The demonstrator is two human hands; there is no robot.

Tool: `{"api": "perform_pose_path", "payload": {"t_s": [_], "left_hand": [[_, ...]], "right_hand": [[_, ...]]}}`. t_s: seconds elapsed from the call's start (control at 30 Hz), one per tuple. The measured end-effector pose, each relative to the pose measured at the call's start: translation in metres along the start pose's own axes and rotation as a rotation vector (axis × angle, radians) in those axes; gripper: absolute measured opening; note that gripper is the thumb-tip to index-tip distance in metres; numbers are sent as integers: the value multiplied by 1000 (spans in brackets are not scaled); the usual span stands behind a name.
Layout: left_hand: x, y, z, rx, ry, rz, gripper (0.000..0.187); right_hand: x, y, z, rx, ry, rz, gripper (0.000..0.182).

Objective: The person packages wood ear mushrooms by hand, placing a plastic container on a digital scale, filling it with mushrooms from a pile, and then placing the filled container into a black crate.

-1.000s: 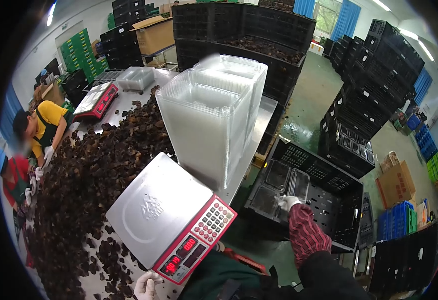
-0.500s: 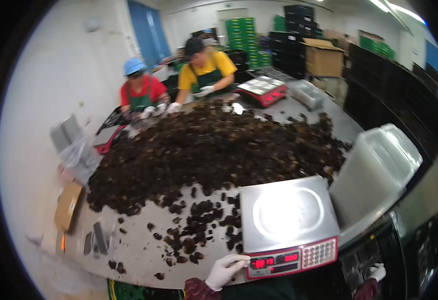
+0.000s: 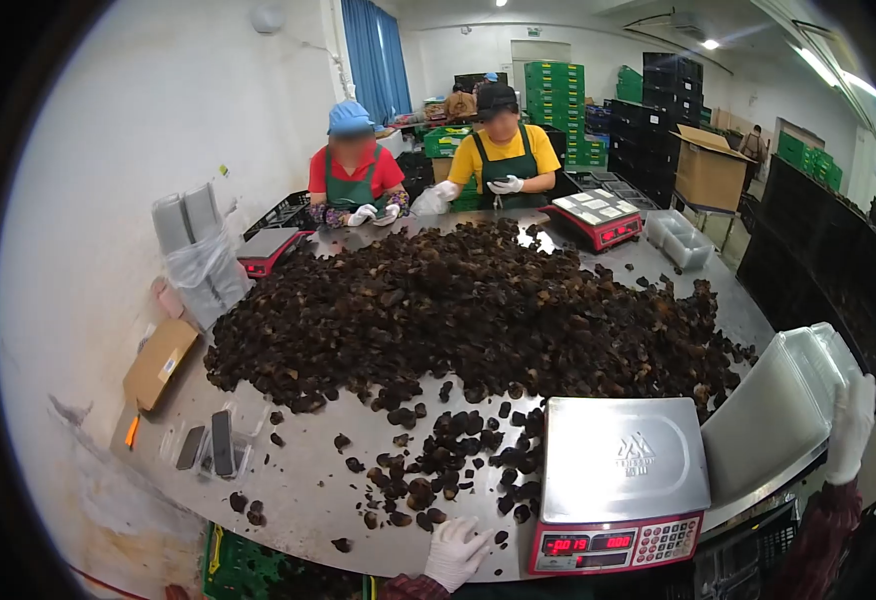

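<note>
My gloved left hand [image 3: 457, 552] lies on the metal table's front edge, fingers spread and holding nothing, just left of a red scale [image 3: 623, 465] with a bare steel plate. My gloved right hand [image 3: 851, 428] is at the far right, against the outer side of a leaning stack of clear plastic trays [image 3: 778, 405]; its fingertips are hard to make out there. A big heap of dark brown, dried-looking pieces [image 3: 458, 300] covers the middle of the table, with loose pieces scattered in front of it.
Two co-workers [image 3: 355, 180] [image 3: 503, 160] stand behind the heap, a second red scale [image 3: 598, 215] near them. Two phones [image 3: 222, 443] and a cardboard piece [image 3: 160, 364] lie at the left. A green crate [image 3: 248, 565] is below the front edge.
My right hand has risen from low beside the scale to the tray stack. My left hand has left the scale's display corner and spread on the table. The view has shifted.
</note>
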State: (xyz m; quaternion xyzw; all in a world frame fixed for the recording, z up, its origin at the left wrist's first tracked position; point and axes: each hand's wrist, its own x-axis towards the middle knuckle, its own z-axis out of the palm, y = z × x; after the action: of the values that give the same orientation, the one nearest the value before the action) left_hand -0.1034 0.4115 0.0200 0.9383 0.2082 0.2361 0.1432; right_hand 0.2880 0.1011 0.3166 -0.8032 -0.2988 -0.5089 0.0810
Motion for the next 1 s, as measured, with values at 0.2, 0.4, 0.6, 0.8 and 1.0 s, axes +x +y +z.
{"api": "perform_pose_path", "payload": {"t_s": [0.2,0.4,0.6,0.8,1.0], "left_hand": [[0,1,1,15,-78,-7,29],[0,-1,-1,3,-88,-15,29],[-1,-1,0,-1,-82,-26,29],[-1,-2,0,-21,-100,-32,30],[-4,-6,4,-23,-106,-30,30]], "right_hand": [[-11,32,45,414,-613,111,30],[-10,22,46,325,-537,153,24],[-11,2,45,448,-186,306,13],[-54,-99,15,370,6,-297,22],[-121,-188,21,618,-539,-558,9]]}}
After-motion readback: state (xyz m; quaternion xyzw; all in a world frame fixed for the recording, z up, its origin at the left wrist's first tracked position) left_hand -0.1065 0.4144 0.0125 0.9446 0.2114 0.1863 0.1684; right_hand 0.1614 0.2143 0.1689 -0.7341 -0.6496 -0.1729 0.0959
